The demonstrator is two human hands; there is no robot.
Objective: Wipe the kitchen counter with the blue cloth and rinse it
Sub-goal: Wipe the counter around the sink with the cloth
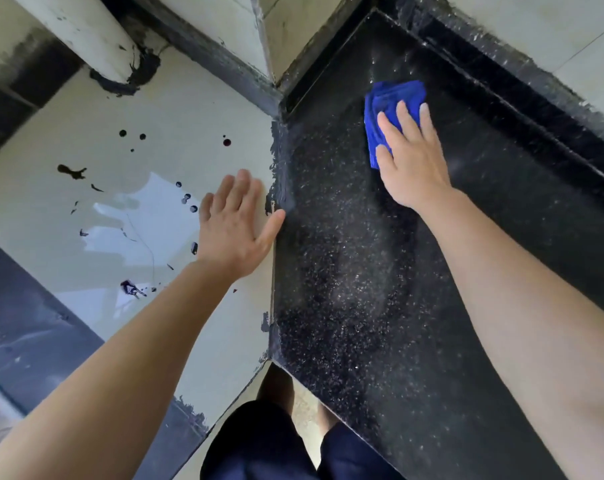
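A folded blue cloth (390,109) lies on the black speckled counter (345,278) near its far corner. My right hand (411,161) presses flat on the cloth with straight fingers and covers its near half. My left hand (234,220) rests flat with spread fingers on the white surface (120,109) to the left, its thumb at the seam where white meets black.
Dark stains and droplets (72,171) dot the white surface, with a wet glossy patch (148,216) beside my left hand. A white pipe (86,32) rises at the back left. A raised black ledge (522,98) borders the counter's far side. My legs (269,441) stand at the corner below.
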